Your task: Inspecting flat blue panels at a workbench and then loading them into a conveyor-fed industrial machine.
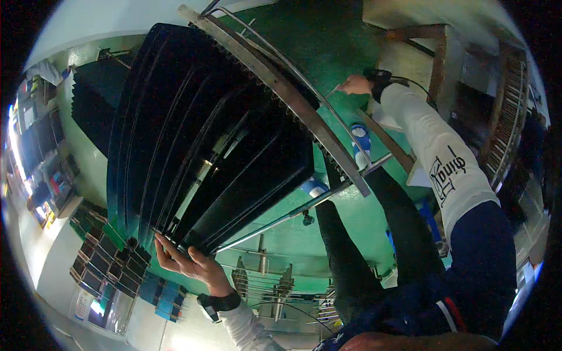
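A row of large dark sheets with pale lines along their edges fans out from a long bar with a toothed edge. My left hand is at the sheets' lower edge, its fingers and thumb closed around the edge of one. Out to the upper right, my right hand is closed on the end of a short metal rod beside the bar. A bent metal tube runs along the bar. Another metal tube slants below the sheets.
Below the rack lies a green floor, with my legs and blue-and-white shoes close to the frame. More dark sheets stand behind at left. Wooden frames are at the upper right. Racks with prongs stand at the bottom.
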A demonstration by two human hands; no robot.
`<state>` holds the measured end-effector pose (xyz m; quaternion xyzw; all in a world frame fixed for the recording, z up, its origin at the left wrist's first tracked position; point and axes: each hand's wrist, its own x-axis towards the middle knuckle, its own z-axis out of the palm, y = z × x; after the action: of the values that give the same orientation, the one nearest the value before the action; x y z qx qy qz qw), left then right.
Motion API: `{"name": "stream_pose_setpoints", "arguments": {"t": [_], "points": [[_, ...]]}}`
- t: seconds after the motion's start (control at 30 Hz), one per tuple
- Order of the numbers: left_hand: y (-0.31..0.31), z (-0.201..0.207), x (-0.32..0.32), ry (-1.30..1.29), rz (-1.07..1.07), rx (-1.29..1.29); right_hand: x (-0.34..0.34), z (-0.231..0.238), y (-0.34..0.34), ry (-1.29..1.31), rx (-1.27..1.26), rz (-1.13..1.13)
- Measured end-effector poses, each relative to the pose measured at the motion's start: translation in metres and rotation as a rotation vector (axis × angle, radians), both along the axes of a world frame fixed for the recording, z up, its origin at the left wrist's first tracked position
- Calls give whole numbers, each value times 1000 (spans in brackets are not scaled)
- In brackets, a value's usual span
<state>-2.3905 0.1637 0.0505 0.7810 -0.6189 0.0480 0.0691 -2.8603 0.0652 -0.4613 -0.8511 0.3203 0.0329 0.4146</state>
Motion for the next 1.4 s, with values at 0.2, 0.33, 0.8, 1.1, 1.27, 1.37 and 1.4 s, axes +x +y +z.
{"name": "stream_pose_setpoints", "arguments": {"t": [0.2,0.33,0.8,1.1,1.27,1.37,1.4], "points": [[-5,-2,-7,46,-37,-27,22,16,42,-129,-694,-58],[-2,14,12,-53,-60,-9,83,45,64,-138,24,-648],[7,15,12,83,-55,-17,216,80,225,-429,863,-1162],[16,5,78,-87,-171,117,352,-40,299,-652,1277,-1584],[15,10,83,-124,-165,119,385,-36,285,-698,1384,-1562],[17,2,77,-105,-143,118,378,-39,288,-696,1425,-1558],[15,1,75,-103,-138,126,378,-39,287,-704,1441,-1551]]}}
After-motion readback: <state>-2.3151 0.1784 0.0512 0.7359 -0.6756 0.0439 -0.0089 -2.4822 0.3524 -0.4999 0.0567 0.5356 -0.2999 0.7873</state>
